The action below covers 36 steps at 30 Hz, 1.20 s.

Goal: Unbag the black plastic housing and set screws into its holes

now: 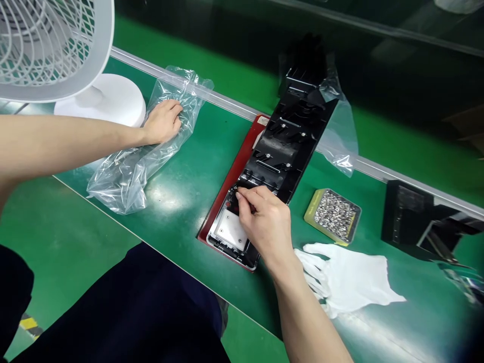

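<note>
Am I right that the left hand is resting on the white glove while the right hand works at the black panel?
Not quite. In the head view the left hand rests on the clear plastic bag, not the white glove, which lies untouched near the right forearm. The right hand does work at the black panel.

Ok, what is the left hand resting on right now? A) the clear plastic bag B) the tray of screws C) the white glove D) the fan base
A: the left hand lies flat on the clear plastic bag beside the white fan base, while the right hand works at the black panel.
</note>
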{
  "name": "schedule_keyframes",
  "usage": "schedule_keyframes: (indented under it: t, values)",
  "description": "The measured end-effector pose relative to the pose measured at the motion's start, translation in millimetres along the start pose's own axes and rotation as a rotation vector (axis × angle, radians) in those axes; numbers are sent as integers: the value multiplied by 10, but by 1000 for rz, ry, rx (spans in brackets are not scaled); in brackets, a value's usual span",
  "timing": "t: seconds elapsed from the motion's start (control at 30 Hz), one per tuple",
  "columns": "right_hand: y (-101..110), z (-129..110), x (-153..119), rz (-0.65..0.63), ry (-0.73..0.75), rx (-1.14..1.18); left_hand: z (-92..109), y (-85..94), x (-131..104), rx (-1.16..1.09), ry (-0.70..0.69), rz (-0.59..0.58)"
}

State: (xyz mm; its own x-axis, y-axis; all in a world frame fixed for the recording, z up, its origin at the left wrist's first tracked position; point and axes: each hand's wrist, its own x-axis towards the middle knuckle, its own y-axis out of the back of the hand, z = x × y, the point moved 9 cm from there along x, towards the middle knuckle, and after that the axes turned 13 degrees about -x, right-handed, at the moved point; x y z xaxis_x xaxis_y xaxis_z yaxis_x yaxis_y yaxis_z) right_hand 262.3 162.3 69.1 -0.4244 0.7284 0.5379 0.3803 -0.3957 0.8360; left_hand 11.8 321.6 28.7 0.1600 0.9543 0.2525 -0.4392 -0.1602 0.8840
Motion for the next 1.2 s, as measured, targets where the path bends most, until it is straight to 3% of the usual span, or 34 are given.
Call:
schedule_keyframes:
  t: [0.47,0.6,0.67,0.77,0.83,0.9,1.03,1.1,1.2]
  values:
    - [-36,-41,22,-19,21,-25,11,4,-8,-9,12,-19]
    - [263,-5,58,65,-37,105,6,1,-11,2,26,-22]
    - [509,192,-21,123,-237,253,10,1,-9,8,29,-20]
    - [795,711,-537,297,-750,599,32,2,-16,8,36,-27]
    - [797,978,-1062,356,-1050,855,57,-8,-38,8,42,-58]
    - [791,1155,-1585,390,-1244,995,82,-3,-69,-19,41,-72]
    - [1026,1402,-2293,524,-1345,885,94,14,-104,-62,14,-59]
    - [1195,1472,-2374,582,-1336,762,89,15,-106,-44,10,-55]
    - [1473,1527,-2211,614,-1314,583,99,24,-111,-37,17,-62]
